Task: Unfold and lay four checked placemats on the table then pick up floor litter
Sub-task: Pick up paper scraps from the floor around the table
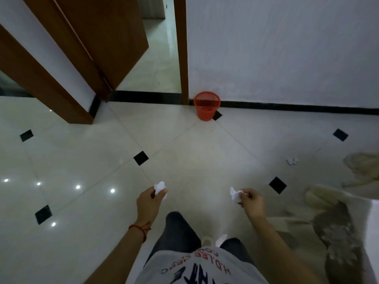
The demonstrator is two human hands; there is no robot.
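I stand on a pale tiled floor and look down at both hands. My left hand (149,201) grips a crumpled white paper ball (160,187) at waist height. My right hand (250,202) pinches another crumpled white paper (234,194). A third scrap of white litter (292,161) lies on the floor to the right. A small orange mesh wastebasket (206,108) stands against the wall ahead, beside the door frame. No placemat or table is in view.
An open brown door (106,37) and a doorway lie ahead on the left. A white wall with a black skirting runs to the right. Blurred beige and grey cloth or furniture (338,222) fills the right edge. Black diamond insets dot the floor.
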